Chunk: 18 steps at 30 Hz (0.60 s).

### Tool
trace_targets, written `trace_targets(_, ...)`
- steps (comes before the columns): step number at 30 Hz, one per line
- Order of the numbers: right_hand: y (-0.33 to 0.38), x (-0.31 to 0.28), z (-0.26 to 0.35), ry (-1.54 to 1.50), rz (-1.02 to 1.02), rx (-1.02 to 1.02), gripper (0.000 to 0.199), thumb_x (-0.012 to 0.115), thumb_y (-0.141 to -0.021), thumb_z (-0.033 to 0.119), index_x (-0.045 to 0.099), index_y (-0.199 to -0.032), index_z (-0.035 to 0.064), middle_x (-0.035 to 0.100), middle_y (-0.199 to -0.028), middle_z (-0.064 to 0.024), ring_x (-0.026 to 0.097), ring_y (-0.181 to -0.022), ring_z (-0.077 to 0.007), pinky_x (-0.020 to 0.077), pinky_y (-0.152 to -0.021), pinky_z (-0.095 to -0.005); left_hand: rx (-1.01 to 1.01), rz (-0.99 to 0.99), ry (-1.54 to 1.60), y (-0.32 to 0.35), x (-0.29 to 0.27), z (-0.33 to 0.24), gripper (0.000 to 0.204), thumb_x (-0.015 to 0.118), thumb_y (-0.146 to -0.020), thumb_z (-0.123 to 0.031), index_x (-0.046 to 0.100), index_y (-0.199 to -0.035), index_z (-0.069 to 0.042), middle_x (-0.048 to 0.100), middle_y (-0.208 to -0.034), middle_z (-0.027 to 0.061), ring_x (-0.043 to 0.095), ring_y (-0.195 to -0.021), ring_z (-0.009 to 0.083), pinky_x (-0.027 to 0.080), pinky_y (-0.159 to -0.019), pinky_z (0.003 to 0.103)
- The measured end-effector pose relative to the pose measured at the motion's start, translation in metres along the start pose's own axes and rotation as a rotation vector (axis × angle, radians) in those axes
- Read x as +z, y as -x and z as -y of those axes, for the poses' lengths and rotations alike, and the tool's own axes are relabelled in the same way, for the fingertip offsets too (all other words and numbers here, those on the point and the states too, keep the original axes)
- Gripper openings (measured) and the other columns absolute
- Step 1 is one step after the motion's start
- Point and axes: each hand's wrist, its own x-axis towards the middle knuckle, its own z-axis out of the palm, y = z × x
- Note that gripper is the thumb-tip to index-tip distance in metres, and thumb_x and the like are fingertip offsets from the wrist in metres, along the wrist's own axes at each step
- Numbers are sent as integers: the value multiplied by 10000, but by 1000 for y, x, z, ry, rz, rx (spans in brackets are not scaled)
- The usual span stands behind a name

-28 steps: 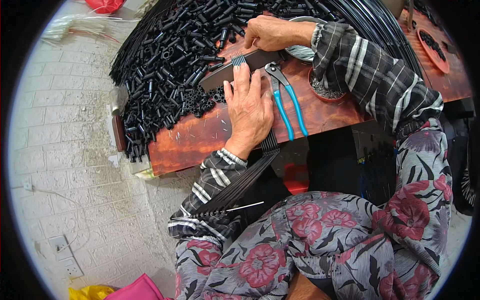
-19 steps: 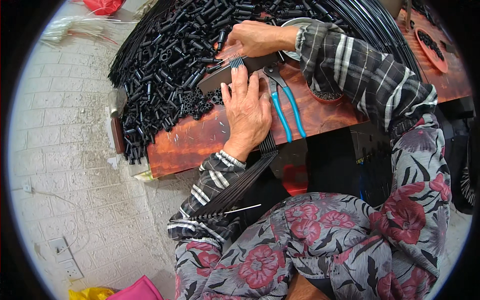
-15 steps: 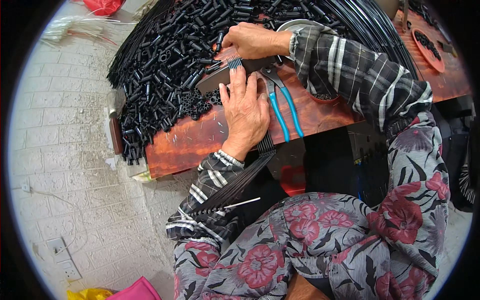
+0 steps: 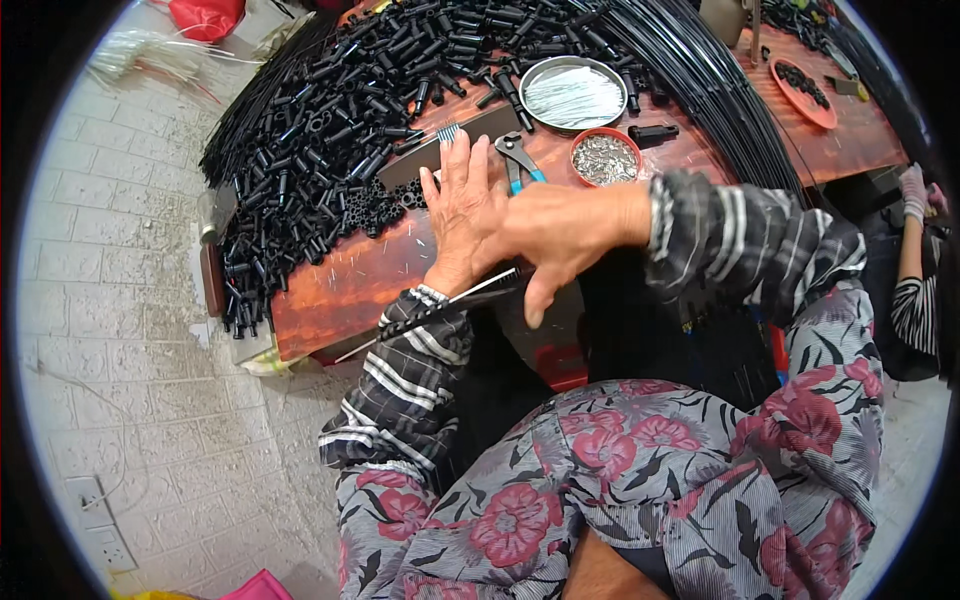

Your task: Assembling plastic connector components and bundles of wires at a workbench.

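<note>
My left hand (image 4: 462,205) lies palm down on the table, fingers stretched over a brown bar (image 4: 405,166). At its fingertips a row of thin rod tips (image 4: 448,132) shows. My right hand (image 4: 572,228) crosses over the back of the left near the wrist, thumb pointing down; its other fingers are blurred and I cannot see what they hold, if anything. Dark strands and a thin white stick (image 4: 478,287) pass below the hands along my left sleeve. Pliers with blue handles (image 4: 513,152) lie just beyond, their handles partly covered by the right hand.
Black tubular parts (image 4: 330,150) are heaped at the far left, with long black rods (image 4: 690,70) behind. A round metal tray (image 4: 574,128) holds white strips; a red bowl (image 4: 640,160) holds small metal pieces. Another person's gloved hand (image 4: 913,190) is at right.
My right hand has come from the far side of the bar down and across the left hand. The tray and red bowl now show more fully. The left hand stays in place.
</note>
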Motion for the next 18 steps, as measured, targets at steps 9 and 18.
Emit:
trace_targets(9, -11, 37, 23, -16, -283, 46, 319, 680, -694, 246, 572, -871, 4, 548, -878, -134, 581, -713, -295, 457, -570, -370, -82, -16, 189, -9, -7, -12, 403, 496, -808, -233, 464, -1203, -163, 359, -1311, 93, 239, -1263, 311, 115, -1007, 539)
trace_targets(18, -48, -65, 20, -214, -193, 548, 344, 681, -702, 295, 588, -692, -36, 583, -580, -73, 557, -529, -151, 440, -488, -270, -169, 74, 1728, -18, -12, 31, 569, 401, -816, -477, 427, -1099, 15, 509, -1015, 134, 492, -1030, 273, 387, -908, 376)
